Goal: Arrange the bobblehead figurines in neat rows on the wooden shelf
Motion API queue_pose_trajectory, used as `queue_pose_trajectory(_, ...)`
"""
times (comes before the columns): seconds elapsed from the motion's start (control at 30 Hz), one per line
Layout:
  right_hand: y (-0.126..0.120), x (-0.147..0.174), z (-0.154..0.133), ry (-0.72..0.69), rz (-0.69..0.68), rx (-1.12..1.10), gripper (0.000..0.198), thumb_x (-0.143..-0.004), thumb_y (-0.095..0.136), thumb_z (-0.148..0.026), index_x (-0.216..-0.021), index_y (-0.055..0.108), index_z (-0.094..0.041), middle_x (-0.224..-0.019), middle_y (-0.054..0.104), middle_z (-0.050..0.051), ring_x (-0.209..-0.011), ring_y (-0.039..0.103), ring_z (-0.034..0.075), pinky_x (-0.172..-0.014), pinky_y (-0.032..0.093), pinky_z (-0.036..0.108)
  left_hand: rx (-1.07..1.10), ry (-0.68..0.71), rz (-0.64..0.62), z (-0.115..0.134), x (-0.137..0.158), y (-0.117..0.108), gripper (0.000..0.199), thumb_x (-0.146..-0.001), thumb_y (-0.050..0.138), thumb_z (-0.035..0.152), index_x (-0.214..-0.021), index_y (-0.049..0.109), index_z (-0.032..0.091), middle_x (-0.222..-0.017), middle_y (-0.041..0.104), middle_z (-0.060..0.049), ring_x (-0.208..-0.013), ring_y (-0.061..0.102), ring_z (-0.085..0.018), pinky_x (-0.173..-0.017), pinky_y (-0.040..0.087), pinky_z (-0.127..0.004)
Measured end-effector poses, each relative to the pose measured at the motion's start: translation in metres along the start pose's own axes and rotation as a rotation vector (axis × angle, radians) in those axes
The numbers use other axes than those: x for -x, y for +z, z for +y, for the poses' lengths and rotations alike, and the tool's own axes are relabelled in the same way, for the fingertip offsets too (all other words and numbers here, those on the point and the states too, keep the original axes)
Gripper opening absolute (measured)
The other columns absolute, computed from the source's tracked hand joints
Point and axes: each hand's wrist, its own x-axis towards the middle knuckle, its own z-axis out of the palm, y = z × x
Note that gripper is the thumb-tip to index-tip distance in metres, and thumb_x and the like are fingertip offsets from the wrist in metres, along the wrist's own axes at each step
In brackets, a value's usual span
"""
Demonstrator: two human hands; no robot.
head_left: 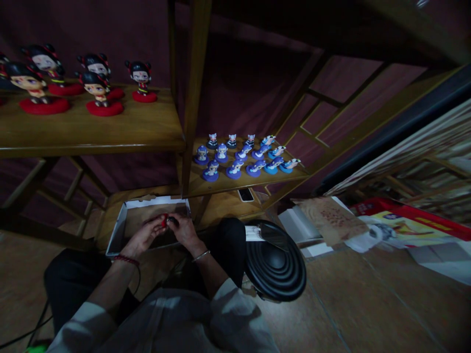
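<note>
Here, box floor [138, 219] shows between left hand [149, 232] and left rim [117, 226].

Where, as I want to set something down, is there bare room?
On the upper shelf: the front strip before the red-based figures, and the right end by the post. Also the floor right of the black disc, nearer than the cartons. Crowded: the middle shelf, with rows of small figures, and the box, under left hand and right hand.

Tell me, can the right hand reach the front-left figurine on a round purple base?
Probably yes: the wooden shelf is open in front of that figurine, though the right hand is busy with a small red-and-black object.
</note>
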Motion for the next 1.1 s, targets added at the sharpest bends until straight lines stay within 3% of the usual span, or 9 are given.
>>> queue_pose_trajectory(0.3, -0.0016, 0.0029, -0.005, 0.048, -0.021, 0.035, 0.026, -0.086, 0.06, -0.027, -0.112, 0.064, -0.023, -0.104, 0.073, 0.005, -0.096, 0.069, 0.018, -0.089, 0.052, 0.03, -0.024, 0.019, -0.033, -0.0006, 0.0008, -0.0042, 0.008, -0.07, 0.07, 0.008, -0.077, 0.069, 0.013, -0.071, 0.07, -0.004, -0.06, 0.063, -0.011, -0.056, 0.051, -0.021)
queue_pose_trajectory(0.67, -0.0027, 0.0008, -0.0072, -0.004, 0.029, 0.004, 0.025, -0.081, 0.064, -0.016, -0.105, 0.065, -0.023, -0.107, 0.07, 0.003, -0.1, 0.065, 0.015, -0.093, 0.049, 0.029, -0.03, 0.021, -0.045, 0.0036, 0.005, 0.0008, 0.006, -0.072, 0.068, 0.01, -0.077, 0.069, 0.012, -0.071, 0.07, -0.003, -0.055, 0.06, -0.009, -0.05, 0.047, -0.018)
queue_pose_trajectory(1.1, 0.0011, 0.0009, -0.0058, 0.026, 0.035, 0.026, 0.017, -0.085, 0.056, -0.022, -0.1, 0.064, -0.02, -0.098, 0.072, 0.006, -0.091, 0.068, 0.018, -0.084, 0.052, 0.029, -0.018, 0.069, -0.047, 0.0021, 0.0069, -0.0004, 0.017, -0.068, 0.071, 0.004, -0.083, 0.069, 0.013, -0.077, 0.071, -0.003, -0.061, 0.063, -0.01, -0.057, 0.05, -0.019)
